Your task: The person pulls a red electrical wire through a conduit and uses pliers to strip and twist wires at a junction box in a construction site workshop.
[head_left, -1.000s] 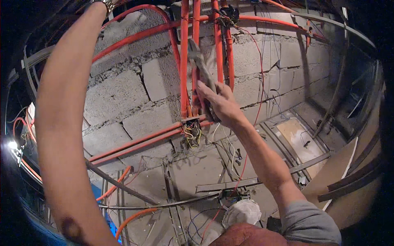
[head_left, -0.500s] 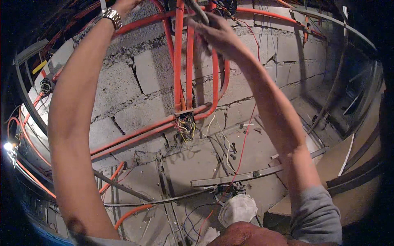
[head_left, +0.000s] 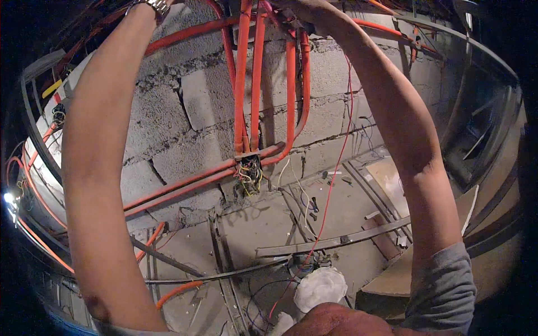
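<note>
Both my arms reach up to the top of the picture. My left hand lies beyond the upper edge; only the wrist with a metal-band watch (head_left: 159,7) shows. My right hand (head_left: 314,11) is partly in view at the top, beside the upper ends of several orange conduits (head_left: 242,84). Its fingers are cut off or in shadow, and I cannot make out what they hold. The conduits run down the block wall to a junction box (head_left: 248,168) full of loose coloured wires. A thin red wire (head_left: 338,162) hangs below my right forearm.
A grey block wall (head_left: 162,112) stands ahead. On the floor lie metal channels (head_left: 336,242), an orange conduit piece (head_left: 179,292) and scraps. A white cloth-like bundle (head_left: 320,288) is close to me. A bright lamp (head_left: 10,200) shines at the far left.
My right hand has moved up and slightly right, taking its fingers and the grey item by them out of clear sight. My left hand has risen past the upper edge.
</note>
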A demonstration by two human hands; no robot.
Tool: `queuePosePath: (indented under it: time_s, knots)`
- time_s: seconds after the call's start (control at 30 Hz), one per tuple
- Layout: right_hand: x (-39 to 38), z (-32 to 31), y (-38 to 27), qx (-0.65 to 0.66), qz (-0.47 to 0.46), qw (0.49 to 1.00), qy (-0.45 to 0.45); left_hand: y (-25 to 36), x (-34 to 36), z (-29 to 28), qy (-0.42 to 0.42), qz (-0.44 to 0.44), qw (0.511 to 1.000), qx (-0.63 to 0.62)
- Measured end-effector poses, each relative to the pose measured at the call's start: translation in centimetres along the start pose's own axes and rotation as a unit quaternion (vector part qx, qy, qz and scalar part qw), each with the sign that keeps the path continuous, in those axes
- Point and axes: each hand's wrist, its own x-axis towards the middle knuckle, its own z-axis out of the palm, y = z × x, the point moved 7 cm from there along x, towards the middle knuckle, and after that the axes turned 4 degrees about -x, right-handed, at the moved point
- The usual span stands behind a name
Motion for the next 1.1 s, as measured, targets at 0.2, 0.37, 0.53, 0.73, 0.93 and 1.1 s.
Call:
queuePosePath:
  time_s: [0.2,0.37,0.53,0.73,0.93,1.1]
  knots:
    - [-0.4,0.6,-0.4,-0.038,0.092,0.995,-0.033,-2.3,2.3,-0.1,0.012,0.032,0.999,-0.012]
    - [1.0,1.0,-1.1,-0.099,0.081,0.989,-0.081,-2.7,2.2,-0.1,0.003,0.081,0.997,0.019]
    - [4.2,-0.6,0.4,-0.132,-0.168,0.977,-0.027,-3.0,2.3,1.9,-0.009,0.109,0.994,0.02]
    - [6.9,0.3,3.4,0.042,0.039,0.994,-0.096,-3.5,3.3,1.5,0.03,0.202,0.972,0.117]
    - [4.3,-0.7,2.2,-0.097,0.058,0.991,-0.065,-2.6,1.1,3.0,-0.014,0.156,0.988,-0.004]
    - [5.0,1.8,2.2,-0.19,0.055,0.979,-0.052,-3.3,1.0,1.4,-0.024,0.166,0.986,0.017]
